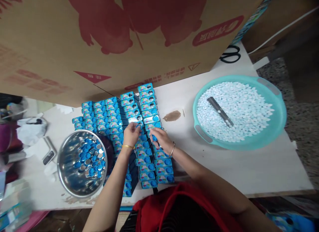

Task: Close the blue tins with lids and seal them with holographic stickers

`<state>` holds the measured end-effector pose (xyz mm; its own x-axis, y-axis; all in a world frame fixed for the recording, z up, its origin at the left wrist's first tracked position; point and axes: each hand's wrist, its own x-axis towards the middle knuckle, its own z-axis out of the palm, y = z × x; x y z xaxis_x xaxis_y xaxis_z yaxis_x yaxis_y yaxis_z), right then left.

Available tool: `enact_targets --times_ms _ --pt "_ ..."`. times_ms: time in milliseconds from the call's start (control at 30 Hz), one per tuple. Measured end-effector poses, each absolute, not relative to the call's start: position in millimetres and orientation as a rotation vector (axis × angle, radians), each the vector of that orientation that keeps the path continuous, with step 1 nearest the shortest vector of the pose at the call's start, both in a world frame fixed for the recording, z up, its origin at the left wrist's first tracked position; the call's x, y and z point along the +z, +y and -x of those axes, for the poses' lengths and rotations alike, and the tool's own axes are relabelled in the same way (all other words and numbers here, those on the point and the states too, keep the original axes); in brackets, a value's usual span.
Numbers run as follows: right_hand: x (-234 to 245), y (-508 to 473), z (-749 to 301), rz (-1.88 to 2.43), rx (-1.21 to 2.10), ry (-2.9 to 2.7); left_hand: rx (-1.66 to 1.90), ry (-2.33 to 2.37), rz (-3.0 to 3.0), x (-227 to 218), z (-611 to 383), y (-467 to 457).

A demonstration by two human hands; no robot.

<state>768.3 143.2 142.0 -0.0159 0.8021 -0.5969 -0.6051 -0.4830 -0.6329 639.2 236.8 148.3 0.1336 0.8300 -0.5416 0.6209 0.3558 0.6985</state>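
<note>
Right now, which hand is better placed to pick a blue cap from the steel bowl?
Left, probably. The left hand rests on the blue tins nearer the steel bowl of blue caps; the right hand lies farther right and would have to cross it.

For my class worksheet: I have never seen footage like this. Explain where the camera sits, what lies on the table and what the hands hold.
One camera on a person's head looks down at their bare hands. The left hand and right hand rest on rows of small blue tins on a white table. To the person's left stands a steel bowl of blue caps; to the right, a teal basin of white tablets with a metal tool. Whether either hand grips anything is unclear.
</note>
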Motion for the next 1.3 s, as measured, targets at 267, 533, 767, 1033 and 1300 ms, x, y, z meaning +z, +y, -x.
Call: enact_targets --times_ms 267,533,767,1033,1300 --pt "141 135 -774 0.871 1.853 -0.019 -0.536 1.736 -1.726 145 -647 287" --pt "145 134 -775 0.808 1.946 -0.003 -0.309 1.706 -2.001 161 -647 262" --pt "146 135 -770 0.808 1.981 -0.010 0.268 1.028 -1.624 173 -637 208" --pt "146 144 -765 0.831 1.958 -0.007 0.191 1.020 -1.453 163 -633 218" --pt "143 151 -768 0.971 1.851 -0.027 0.075 1.733 -1.744 149 -644 279"
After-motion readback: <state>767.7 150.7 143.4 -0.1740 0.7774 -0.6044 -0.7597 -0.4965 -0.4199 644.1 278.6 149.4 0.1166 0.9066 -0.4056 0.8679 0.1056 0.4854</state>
